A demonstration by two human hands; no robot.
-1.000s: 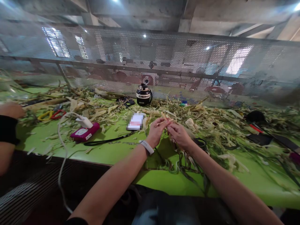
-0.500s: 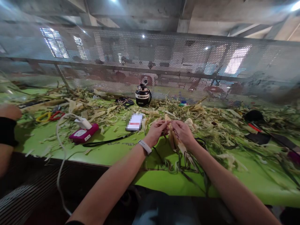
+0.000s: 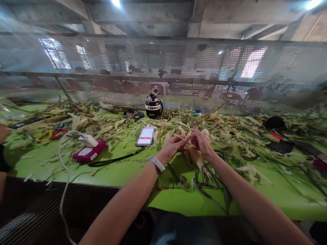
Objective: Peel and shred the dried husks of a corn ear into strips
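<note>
Both hands meet over a bundle of dried corn husks near the middle of the green table. My left hand is closed, thumb and fingers pinching the upper end of the bundle. My right hand is against the other side of it, fingers bent and pointing up, closed on the husk; its fingertips are partly blurred. Long husk strips and darker strands hang from the bundle toward the table's front edge. A wristband is on my left wrist.
Loose husk scraps cover much of the table. A phone on a black strap, a purple power bank with a white cable, a black bottle and scissors lie around. Behind stands a perforated screen. Another person's arm is at left.
My right hand's fingers have lifted and turned upward at the top of the husk. My left hand stays close by. The other person's arm has shifted left, and the view has shifted slightly.
</note>
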